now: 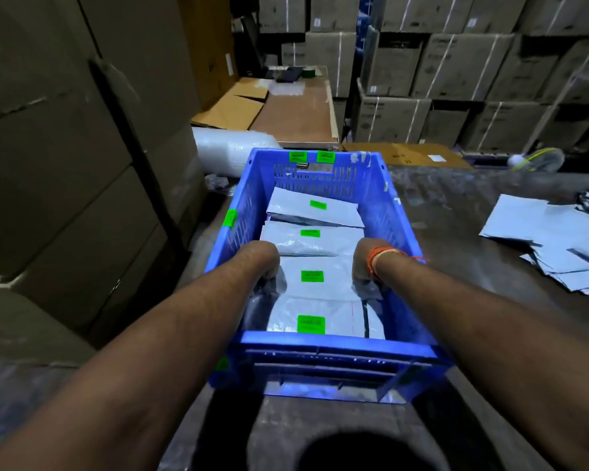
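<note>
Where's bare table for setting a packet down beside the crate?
Free: dark tabletop between the blue crate and the loose mailer pile; also the strip before its near wall. Crowded: the crate interior, full of labelled packets, with left hand and right hand gripping one; cartons crowd its left.

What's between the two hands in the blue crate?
Head view: a green-labelled grey packet lies between left hand and right hand, inside the crate.

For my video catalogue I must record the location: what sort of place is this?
Probably a warehouse packing area: stacked brown cardboard cartons fill the background, and a blue plastic crate holds grey plastic mailer bags with green labels.
</note>
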Motion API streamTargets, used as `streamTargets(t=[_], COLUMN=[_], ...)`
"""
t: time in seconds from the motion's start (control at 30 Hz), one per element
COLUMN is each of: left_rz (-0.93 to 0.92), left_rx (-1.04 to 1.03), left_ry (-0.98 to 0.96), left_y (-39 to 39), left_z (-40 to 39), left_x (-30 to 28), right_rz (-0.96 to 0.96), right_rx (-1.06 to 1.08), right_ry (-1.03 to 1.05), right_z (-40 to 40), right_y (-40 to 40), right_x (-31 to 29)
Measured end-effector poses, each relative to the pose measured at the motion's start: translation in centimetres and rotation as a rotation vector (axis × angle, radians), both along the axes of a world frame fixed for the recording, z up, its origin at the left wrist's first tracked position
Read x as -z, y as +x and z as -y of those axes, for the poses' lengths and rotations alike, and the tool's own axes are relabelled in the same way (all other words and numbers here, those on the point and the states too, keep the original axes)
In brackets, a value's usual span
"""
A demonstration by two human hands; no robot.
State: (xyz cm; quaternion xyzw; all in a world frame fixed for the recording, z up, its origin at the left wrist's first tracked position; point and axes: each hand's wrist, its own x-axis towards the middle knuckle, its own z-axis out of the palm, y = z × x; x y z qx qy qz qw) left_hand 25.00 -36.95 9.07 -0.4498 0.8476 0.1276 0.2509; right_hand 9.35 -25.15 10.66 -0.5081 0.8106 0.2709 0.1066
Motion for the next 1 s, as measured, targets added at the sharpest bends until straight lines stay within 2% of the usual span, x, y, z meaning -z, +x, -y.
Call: streamTargets(t=[0.07,0.13,0.2,0.3,0.37,0.5,0.6,0.77,1.0], left_rz=[0.169,0.183,0.184,-0.01,-0.196,-0.572,-0.858,-1.066,-0.996], left_rx=[0.021,0.043,0.08,0.069,0.083,0.13,0.103,0.144,0.163], left_ry=[0.038,0.003,-0.1,-0.317,-0.394,-0.33,-0.243,-0.141,-0.01], left_y=[-0.1,-0.3,-0.1,-0.3,-1.3,-5.3,-9.5,-18.5,-32.4], left_z=[-0.3,-0.2,-0.4,-1.0,-1.6,-3.8,-6.2,-10.7,-19.5], left_x=[-0.6,-0.8,-0.9,-1.8,-3.5,-7.3,-9.7,-11.6,-7.6], right_rz=[-0.074,-0.11,-0.096,-0.026,0.045,0.267,0.365,0.375,0.266], right_rx=[-0.073,-0.088,-0.049,-0.028,-0.035,0.074,0.133,0.234,0.232], right_ry=[0.083,0.101,0.018,-0.187,-0.36,-0.817,-1.009,-1.065,-0.924], right_z=[-0.2,-0.5,-0.9,-1.3,-1.4,-2.8,-5.3,-11.7,-20.7], right_y=[0.3,0.7,0.9,0.7,-0.4,-4.2,-8.8,-18.0,-30.9], right_x=[0.3,0.1,0.0,-1.5,-3.1,-6.8,-8.9,-8.8,-3.6])
